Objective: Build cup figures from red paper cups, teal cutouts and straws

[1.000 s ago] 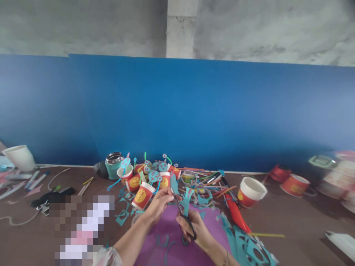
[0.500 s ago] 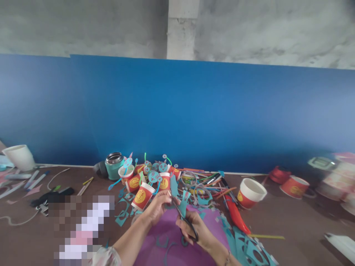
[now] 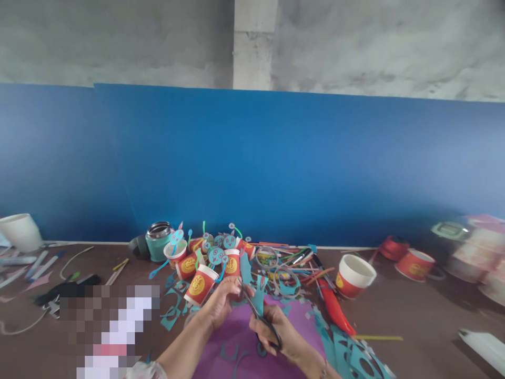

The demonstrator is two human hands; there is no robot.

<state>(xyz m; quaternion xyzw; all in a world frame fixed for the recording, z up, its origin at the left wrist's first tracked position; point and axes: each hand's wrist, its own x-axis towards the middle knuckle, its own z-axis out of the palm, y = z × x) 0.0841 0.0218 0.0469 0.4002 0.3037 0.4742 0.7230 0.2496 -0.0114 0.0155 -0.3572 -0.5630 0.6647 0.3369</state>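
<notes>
My right hand (image 3: 278,330) is closed round the black-handled scissors (image 3: 272,332), whose blades point up and left toward my left hand. A strip of teal paper (image 3: 259,296) with a pink drawn shape stands up beside the blades, close to my right fingers. My left hand (image 3: 224,300) is closed, its fingers pinched at the blade tips; what they hold is too small to make out. Below both hands lies a purple sheet (image 3: 221,347) with teal paper scraps on it. Just beyond my left hand is a tilted red paper cup (image 3: 200,284).
Several red cups with teal paper faces (image 3: 216,256) crowd the back beside a teal flask (image 3: 158,245). Pens and straws (image 3: 302,258) lie behind my hands. At right are a red pouch (image 3: 335,310), stacked cups (image 3: 355,276) and teal offcuts (image 3: 361,355). A blue partition (image 3: 252,168) stands behind.
The view has shifted slightly, so the table things sit a little further left and lower. My hands keep nearly the same pose, with the scissors at my left fingertips.
</notes>
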